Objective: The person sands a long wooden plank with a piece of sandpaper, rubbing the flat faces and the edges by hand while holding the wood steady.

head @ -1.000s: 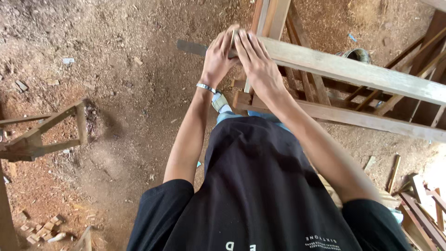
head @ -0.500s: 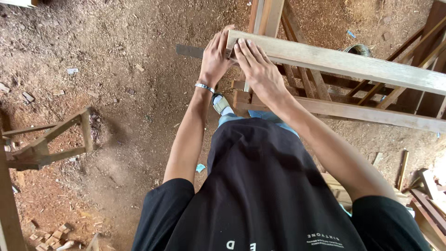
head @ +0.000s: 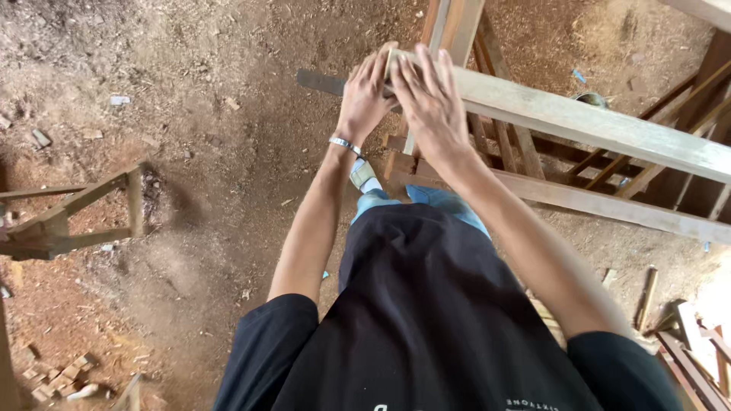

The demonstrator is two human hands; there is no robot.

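Note:
A long pale wooden plank runs from upper centre out to the right edge. Both my hands are at its left end. My left hand, with a metal bracelet on the wrist, wraps around the end from the left side. My right hand lies on top of the plank's end with its fingers stretched forward and pressed against the wood. The very tip of the plank is hidden under my fingers. Below the hands I see my black shirt, blue trousers and one shoe.
A second beam runs below the plank, with upright boards and slats behind it. A dark flat strip lies on the dirt floor. A low wooden frame stands at left; wood scraps lie bottom left and bottom right.
Both hands stay at the plank's end. My right hand's fingers have spread a little flatter over the wood, and the view has drifted slightly.

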